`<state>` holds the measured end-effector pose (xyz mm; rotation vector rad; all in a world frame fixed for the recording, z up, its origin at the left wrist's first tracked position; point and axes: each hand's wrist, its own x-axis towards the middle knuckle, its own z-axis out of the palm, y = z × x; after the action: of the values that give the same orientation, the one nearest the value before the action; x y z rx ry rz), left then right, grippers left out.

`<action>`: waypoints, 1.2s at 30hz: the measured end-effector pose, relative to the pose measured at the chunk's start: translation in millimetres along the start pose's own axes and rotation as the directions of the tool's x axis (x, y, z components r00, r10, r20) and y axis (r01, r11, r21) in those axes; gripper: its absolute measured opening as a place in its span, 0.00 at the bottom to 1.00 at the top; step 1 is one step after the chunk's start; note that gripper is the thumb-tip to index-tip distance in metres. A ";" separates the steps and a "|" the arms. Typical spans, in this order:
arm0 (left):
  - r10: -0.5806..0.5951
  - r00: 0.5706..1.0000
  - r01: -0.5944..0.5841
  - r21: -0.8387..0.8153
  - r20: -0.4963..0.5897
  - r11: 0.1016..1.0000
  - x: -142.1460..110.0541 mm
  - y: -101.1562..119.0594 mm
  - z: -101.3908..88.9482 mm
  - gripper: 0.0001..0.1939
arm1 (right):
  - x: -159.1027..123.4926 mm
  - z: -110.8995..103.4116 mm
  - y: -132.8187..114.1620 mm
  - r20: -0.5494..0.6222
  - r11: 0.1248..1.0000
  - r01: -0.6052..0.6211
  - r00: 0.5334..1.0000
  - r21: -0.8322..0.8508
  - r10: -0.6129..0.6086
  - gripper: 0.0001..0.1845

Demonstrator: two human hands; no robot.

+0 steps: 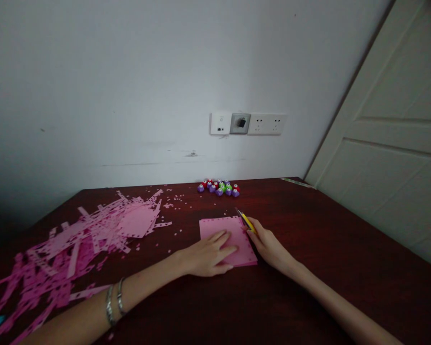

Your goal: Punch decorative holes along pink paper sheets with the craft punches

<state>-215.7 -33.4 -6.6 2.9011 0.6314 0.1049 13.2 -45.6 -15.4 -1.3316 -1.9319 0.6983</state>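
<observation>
A stack of pink paper sheets lies on the dark red table, with small holes or marks along its edges. My left hand rests flat on the stack with its fingers spread. At the right edge of the paper, my right hand is closed around a yellow utility knife. The knife points up and to the left, its tip near the top right corner of the stack. I cannot tell whether the blade touches the paper.
A heap of pink paper strips and scraps covers the table's left side, with tiny bits scattered beside it. Several small coloured bottle-like items stand near the wall. A thin pale strip lies at the back right. Wall sockets sit above.
</observation>
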 end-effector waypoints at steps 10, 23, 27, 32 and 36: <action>0.111 0.994 -0.110 0.026 -0.024 0.994 -7.3 -3.4 -3.7 0.23 | 4.6 -2.1 7.0 -0.040 1.000 -0.022 0.999 0.021 0.022 0.21; -0.024 0.998 0.024 -0.005 -0.065 1.000 21.8 -14.8 -1.0 0.28 | 8.8 1.4 18.3 -0.136 0.995 -0.070 0.988 0.074 0.079 0.16; -0.028 1.000 0.028 -0.017 0.003 0.999 25.6 -23.3 7.6 0.33 | 7.4 -5.6 17.4 -0.164 0.979 -0.129 0.974 0.158 0.155 0.17; -0.069 0.998 0.069 -0.004 -0.002 0.998 25.3 -25.3 15.3 0.34 | -1.2 -22.9 -5.2 -0.103 0.970 -0.182 0.981 -0.163 0.166 0.19; -0.074 0.997 0.074 0.020 -0.009 0.997 28.3 -27.9 15.9 0.36 | -5.2 -20.6 -22.1 -0.049 0.921 -0.134 0.991 -0.366 0.125 0.17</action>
<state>-199.7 0.9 -26.4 2.8936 0.7443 0.1016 17.7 -56.8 12.7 -1.6994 -2.0362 0.3851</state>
